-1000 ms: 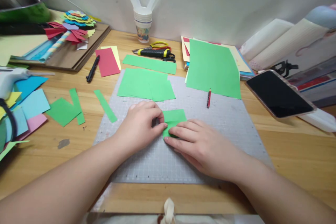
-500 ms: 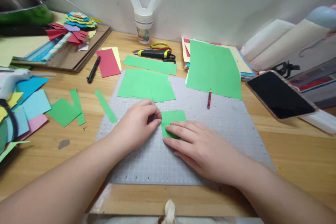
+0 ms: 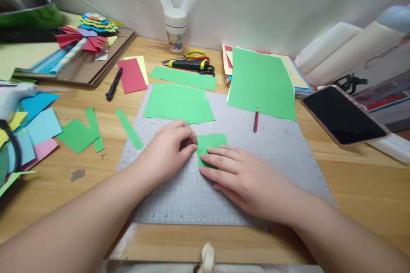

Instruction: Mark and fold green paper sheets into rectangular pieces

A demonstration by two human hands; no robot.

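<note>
A small piece of green paper (image 3: pixel 211 140) with a crease across it lies on the grey cutting mat (image 3: pixel 179 204). At its left edge, my left hand (image 3: pixel 171 147) is closed, with thumb and fingertips pinching the edge. My right hand (image 3: pixel 240 175) rests flat over the lower right part of the paper, its fingers stretched out and slightly apart. Those fingers hide part of the paper. Just behind my left hand, larger green sheets (image 3: pixel 174 100) overlap on the mat. A short red pencil (image 3: pixel 256 120) lies to the right.
Green strips and scraps (image 3: pixel 80 135) lie left of the mat, beside coloured paper and a glue gun (image 3: pixel 17 94). A pen (image 3: pixel 114 84), a utility knife (image 3: pixel 188 65) and scissors (image 3: pixel 195 55) lie behind. Paper cups (image 3: pixel 175 36) hold white sticks. A phone (image 3: pixel 346 115) is propped at right.
The fingers of my right hand have shifted very slightly on the green paper. My left hand stays at the paper's left edge.
</note>
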